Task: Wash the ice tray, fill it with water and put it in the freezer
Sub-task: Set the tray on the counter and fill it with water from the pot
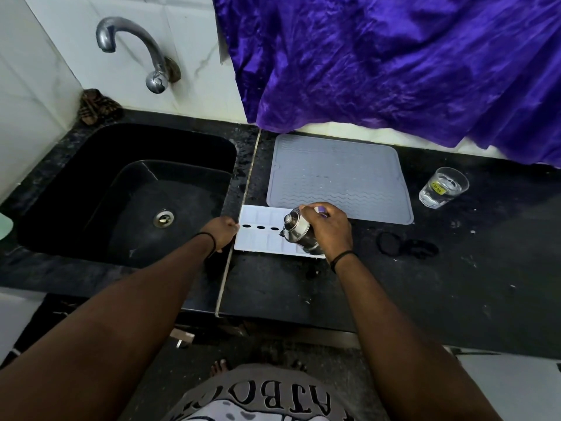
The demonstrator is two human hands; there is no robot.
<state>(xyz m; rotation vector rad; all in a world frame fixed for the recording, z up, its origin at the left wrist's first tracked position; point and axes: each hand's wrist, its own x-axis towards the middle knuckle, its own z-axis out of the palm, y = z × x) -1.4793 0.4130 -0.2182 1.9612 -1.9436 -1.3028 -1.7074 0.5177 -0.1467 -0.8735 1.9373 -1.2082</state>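
Ice tray (261, 235): The white tray is laid flat on the dark counter (394, 293), just right of the sink (127, 189), with its far edge touching the near edge of the grey mat (340, 174). 3 dark oval holes are seen along its middle line.

Left hand (223, 233): The left end of the tray is held by this hand, the fingers closed on the edge. It cannot be told how firmly it is gripped.

Right hand (329, 229): A steel bottle (299, 235) is wrapped by the closed fingers and is tilted over the right part of the tray, its mouth pointed to the left and down.

Step judged: The filling of the tray seems to be in hand. No stream of water can be made out.

Risk 1: If the bottle is tilted too far, the cells may be overfilled and water may run onto the counter.

Risk 2: The left end lies close to the edge of the sink, so a push from the left hand could tip the filled tray.

Risk 3: A full tray bends and spills easily when it is carried to the freezer, which is not in view.

Glass (443, 186): A glass with water stands far right, well apart from the tray; no danger is expected from it.

Tap (133, 47): It is seen on the far wall above the sink, and no water is seen to run from it.
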